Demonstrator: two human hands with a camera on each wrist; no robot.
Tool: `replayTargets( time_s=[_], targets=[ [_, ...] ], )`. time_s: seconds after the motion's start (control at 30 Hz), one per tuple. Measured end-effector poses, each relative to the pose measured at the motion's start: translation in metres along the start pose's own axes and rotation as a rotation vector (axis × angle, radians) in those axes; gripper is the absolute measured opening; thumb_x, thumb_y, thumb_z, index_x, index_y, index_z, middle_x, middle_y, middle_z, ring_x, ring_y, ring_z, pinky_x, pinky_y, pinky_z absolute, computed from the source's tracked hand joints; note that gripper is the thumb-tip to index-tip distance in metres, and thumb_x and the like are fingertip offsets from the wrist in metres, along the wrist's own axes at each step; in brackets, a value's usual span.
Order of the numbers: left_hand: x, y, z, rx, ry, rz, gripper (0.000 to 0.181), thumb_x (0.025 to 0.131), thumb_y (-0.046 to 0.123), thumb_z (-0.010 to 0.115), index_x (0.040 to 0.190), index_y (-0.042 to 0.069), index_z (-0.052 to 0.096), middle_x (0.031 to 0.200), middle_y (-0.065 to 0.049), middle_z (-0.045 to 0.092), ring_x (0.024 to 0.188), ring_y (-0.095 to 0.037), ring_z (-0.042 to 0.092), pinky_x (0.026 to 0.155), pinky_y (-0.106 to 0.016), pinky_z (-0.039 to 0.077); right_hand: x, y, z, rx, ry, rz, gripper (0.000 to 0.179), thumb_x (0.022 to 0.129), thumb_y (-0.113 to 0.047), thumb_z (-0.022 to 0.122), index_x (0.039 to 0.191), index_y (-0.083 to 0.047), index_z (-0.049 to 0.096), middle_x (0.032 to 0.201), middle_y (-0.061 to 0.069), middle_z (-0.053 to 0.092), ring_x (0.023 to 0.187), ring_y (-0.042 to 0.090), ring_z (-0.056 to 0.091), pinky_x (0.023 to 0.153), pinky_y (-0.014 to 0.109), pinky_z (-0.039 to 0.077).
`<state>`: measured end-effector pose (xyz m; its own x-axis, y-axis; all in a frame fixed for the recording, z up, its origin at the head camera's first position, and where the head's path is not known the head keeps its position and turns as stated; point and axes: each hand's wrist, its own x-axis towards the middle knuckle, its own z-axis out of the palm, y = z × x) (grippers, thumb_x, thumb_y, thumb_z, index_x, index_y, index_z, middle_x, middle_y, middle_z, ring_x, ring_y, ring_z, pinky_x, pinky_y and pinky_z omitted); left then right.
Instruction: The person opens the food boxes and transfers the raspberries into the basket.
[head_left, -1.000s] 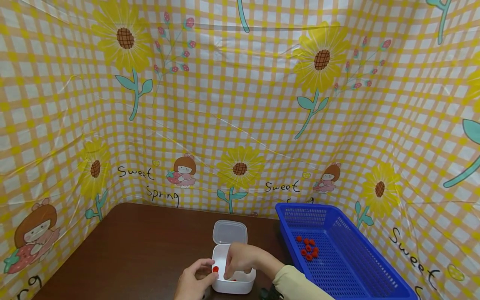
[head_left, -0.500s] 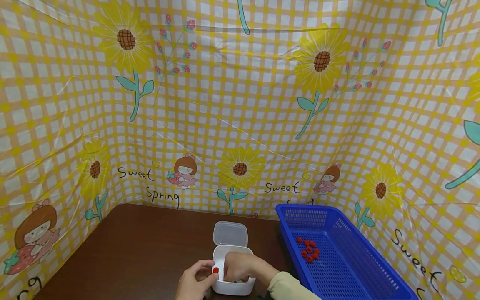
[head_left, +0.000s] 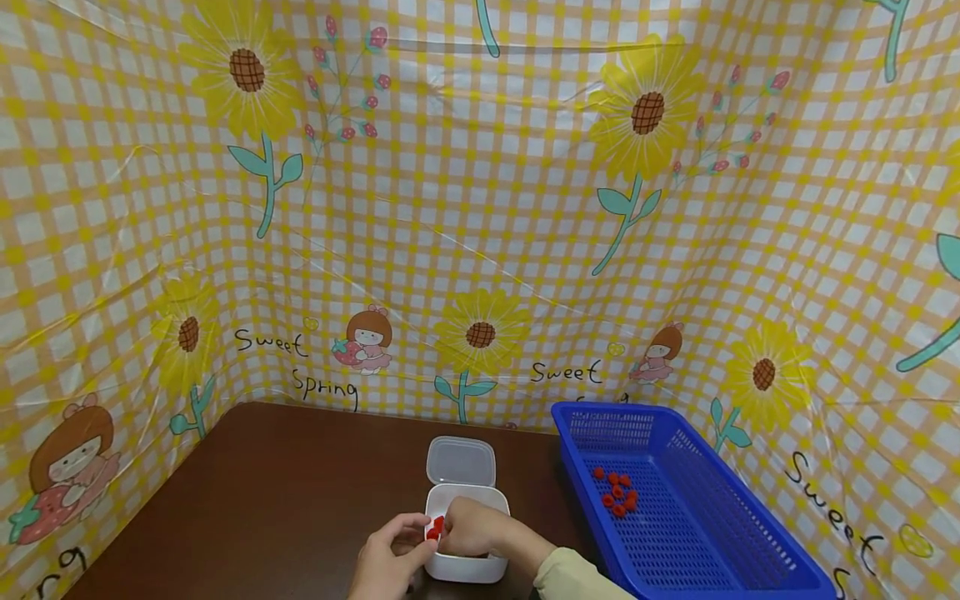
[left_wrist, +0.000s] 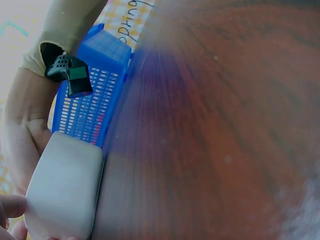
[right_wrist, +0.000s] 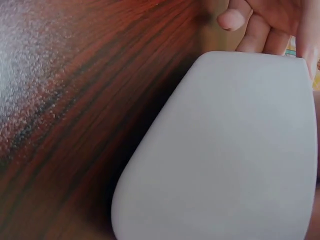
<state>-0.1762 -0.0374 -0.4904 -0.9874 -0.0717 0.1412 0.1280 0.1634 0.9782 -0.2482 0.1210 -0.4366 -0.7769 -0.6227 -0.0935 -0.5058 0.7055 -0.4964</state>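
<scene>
A white box with its see-through lid flipped back sits on the table. My left hand is at the box's left rim, thumb and forefinger pinching a small red ring-like piece. My right hand reaches down into the box with curled fingers, a second red piece at its fingertips, close to the left hand's. The box's front hides what lies low inside. In the left wrist view, left fingers touch the box wall; the right wrist view shows the outer wall large.
To the right stands a blue perforated basket with several small red pieces near its left side. Dark brown tabletop stretches left of the box. A checked cloth hangs around the back and sides. A black camera sits on the right wrist.
My right hand has gone lower into the box and then shifted left toward the left hand. More red now shows between the hands. The left hand has kept its place.
</scene>
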Motion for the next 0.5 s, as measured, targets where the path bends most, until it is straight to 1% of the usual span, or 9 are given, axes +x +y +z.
replayTargets(
  time_s=[0.17, 0.27, 0.33, 0.43, 0.5],
  targets=[
    [0.000, 0.001, 0.000, -0.023, -0.010, 0.007, 0.034, 0.084, 0.016, 0.080, 0.114, 0.003, 0.069, 0.094, -0.009, 0.072, 0.072, -0.008, 0.066, 0.052, -0.026, 0.051, 0.001, 0.001, 0.001, 0.082, 0.038, 0.034, 0.043, 0.075, -0.005, 0.067, 0.048, -0.023, 0.038, 0.042, -0.018, 0.031, 0.042, 0.000, 0.029, 0.042, 0.017, 0.020],
    [0.000, 0.003, 0.000, -0.027, -0.012, -0.001, 0.034, 0.084, 0.016, 0.080, 0.114, 0.004, 0.069, 0.094, -0.010, 0.072, 0.072, -0.009, 0.065, 0.052, -0.026, 0.051, 0.000, 0.002, -0.002, 0.098, 0.035, 0.035, 0.042, 0.076, -0.005, 0.068, 0.048, -0.021, 0.042, 0.041, -0.018, 0.031, 0.039, -0.001, 0.029, 0.040, 0.017, 0.021],
    [-0.001, 0.003, 0.000, -0.023, -0.012, 0.001, 0.034, 0.085, 0.015, 0.079, 0.114, 0.003, 0.069, 0.095, -0.010, 0.072, 0.071, -0.010, 0.065, 0.051, -0.027, 0.051, -0.001, 0.003, -0.006, 0.071, 0.027, 0.036, 0.038, 0.075, -0.006, 0.069, 0.047, -0.018, 0.046, 0.040, -0.017, 0.032, 0.038, -0.001, 0.029, 0.038, 0.016, 0.022],
    [0.000, 0.003, 0.001, -0.015, -0.010, -0.014, 0.033, 0.085, 0.015, 0.079, 0.115, 0.004, 0.069, 0.094, -0.010, 0.072, 0.070, -0.011, 0.065, 0.051, -0.027, 0.051, -0.001, 0.004, -0.014, -0.033, 0.017, 0.027, 0.032, 0.074, -0.010, 0.075, 0.049, -0.014, 0.054, 0.043, -0.016, 0.035, 0.041, 0.000, 0.031, 0.040, 0.018, 0.023],
    [0.000, 0.003, 0.001, -0.007, -0.007, -0.019, 0.033, 0.085, 0.015, 0.079, 0.115, 0.004, 0.069, 0.094, -0.010, 0.072, 0.072, -0.012, 0.065, 0.051, -0.028, 0.051, -0.001, 0.004, -0.019, -0.095, 0.005, 0.037, 0.029, 0.072, -0.012, 0.079, 0.052, -0.012, 0.059, 0.045, -0.015, 0.037, 0.044, 0.002, 0.034, 0.042, 0.019, 0.026]
  ],
)
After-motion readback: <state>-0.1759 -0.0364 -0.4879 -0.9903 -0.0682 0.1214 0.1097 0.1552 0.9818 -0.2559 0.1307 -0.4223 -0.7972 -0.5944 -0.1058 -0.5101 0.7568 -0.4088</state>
